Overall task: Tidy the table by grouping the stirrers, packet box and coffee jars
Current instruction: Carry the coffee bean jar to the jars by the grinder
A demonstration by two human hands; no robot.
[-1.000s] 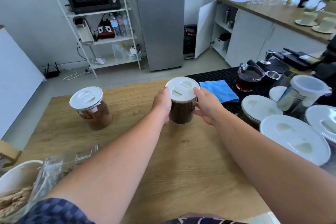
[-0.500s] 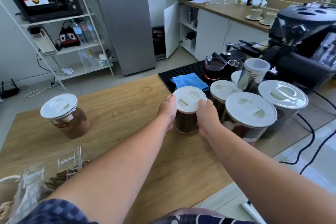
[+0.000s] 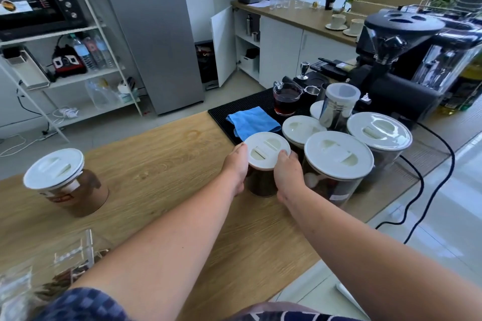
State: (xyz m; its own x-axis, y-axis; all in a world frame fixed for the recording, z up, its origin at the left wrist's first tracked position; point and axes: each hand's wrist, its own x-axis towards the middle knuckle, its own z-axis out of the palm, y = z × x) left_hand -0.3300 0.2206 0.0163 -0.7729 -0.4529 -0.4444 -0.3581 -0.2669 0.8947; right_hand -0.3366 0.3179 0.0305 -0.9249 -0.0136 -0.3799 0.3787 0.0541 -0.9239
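A small clear coffee jar [image 3: 263, 182] with a white lid and dark contents stands on the wooden table [image 3: 167, 164]. My left hand [image 3: 236, 167] grips its left side and my right hand [image 3: 288, 177] grips its right side. Right beside it stand a wide white-lidded jar [image 3: 337, 161], a second lidded jar [image 3: 300, 128] behind, and a third [image 3: 379, 133] further right. At the table's left a brown-filled jar [image 3: 66, 182] stands alone. A clear packet box [image 3: 65, 276] sits at the lower left, partly hidden by my arm.
A blue cloth [image 3: 251, 121] lies on a black mat [image 3: 221, 112] behind the jars, with a glass jug of dark liquid [image 3: 285, 99] and a steel canister [image 3: 337, 104]. A black coffee grinder [image 3: 401, 60] and cable [image 3: 422, 180] stand at right. The table's right edge is close.
Both hands have carried the small jar to the right, from the middle of the table to beside the cluster of white-lidded jars.
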